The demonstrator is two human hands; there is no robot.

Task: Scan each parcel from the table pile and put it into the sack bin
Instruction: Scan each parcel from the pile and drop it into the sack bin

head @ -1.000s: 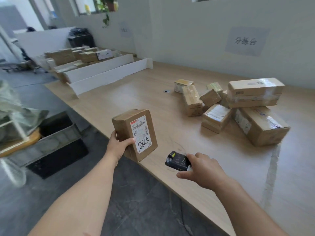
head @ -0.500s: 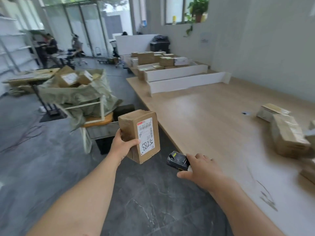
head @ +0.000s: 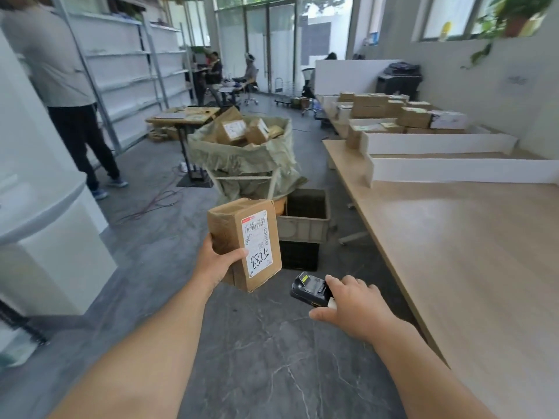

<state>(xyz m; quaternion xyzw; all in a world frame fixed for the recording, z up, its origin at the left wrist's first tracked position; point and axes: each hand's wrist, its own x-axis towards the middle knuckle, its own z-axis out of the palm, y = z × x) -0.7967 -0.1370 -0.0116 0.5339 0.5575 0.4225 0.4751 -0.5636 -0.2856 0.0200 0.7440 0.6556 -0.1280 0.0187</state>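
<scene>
- Since the earlier frame the view has swung off the table (head: pixel 453 252). The sack bin (head: pixel 242 158) now sits dead ahead, heaped with cartons.
- The parcel (head: pixel 242 243) is held short of the bin, with the left hand (head: pixel 217 264) clamped round its side and the label kept readable.
- The handheld scanner (head: pixel 311 290) sits low beside the parcel — the right hand (head: pixel 354 303) has its fingers curled round it.

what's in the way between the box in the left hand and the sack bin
Nothing visible. The brown cardboard parcel in the left hand has open air up to the green woven sack bin ahead; the grey plastic crate sits low, to its right.
</scene>
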